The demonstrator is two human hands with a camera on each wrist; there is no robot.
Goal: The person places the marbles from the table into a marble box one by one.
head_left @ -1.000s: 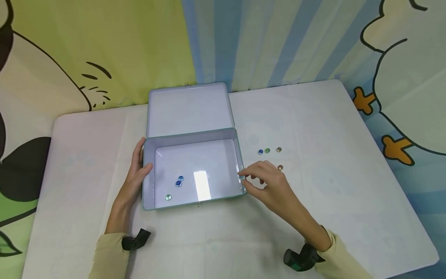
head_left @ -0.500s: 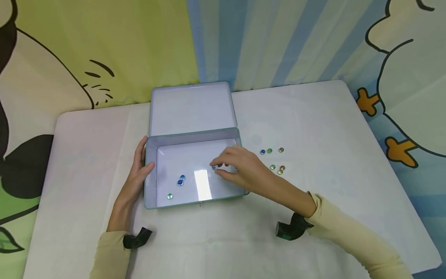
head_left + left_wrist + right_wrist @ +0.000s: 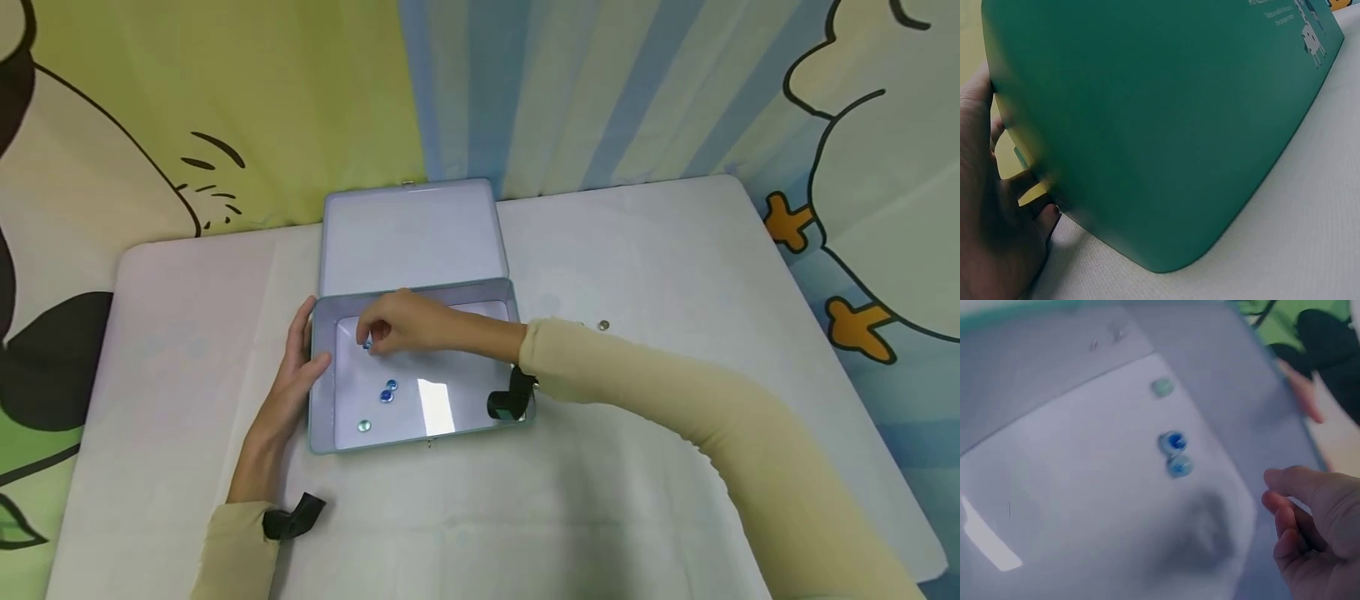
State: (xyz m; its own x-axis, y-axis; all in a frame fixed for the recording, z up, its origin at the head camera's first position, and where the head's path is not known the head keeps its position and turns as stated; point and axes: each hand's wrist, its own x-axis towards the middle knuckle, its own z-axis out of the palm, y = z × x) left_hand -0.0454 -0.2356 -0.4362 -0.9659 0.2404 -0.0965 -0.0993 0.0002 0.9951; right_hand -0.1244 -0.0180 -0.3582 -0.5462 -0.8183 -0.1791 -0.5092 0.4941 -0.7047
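A pale tin box stands on the table, its hinged lid laid back. My left hand grips its left wall, thumb over the rim and fingers outside. The left wrist view shows the box's green outer side. Inside the box, near its left end, my right hand pinches a blue marble between thumb and fingertips. That marble is hidden in the right wrist view. Two blue marbles touch each other on the box floor, and a green marble lies apart from them.
On the white table, right of the box, a brownish marble shows beyond the right sleeve. The sleeve hides most of that patch. A printed curtain hangs along the table's back edge.
My right hand has carried the blue marble from the box's right wall leftward to its left end. The right sleeve now covers several table marbles. My left hand stays on the box.
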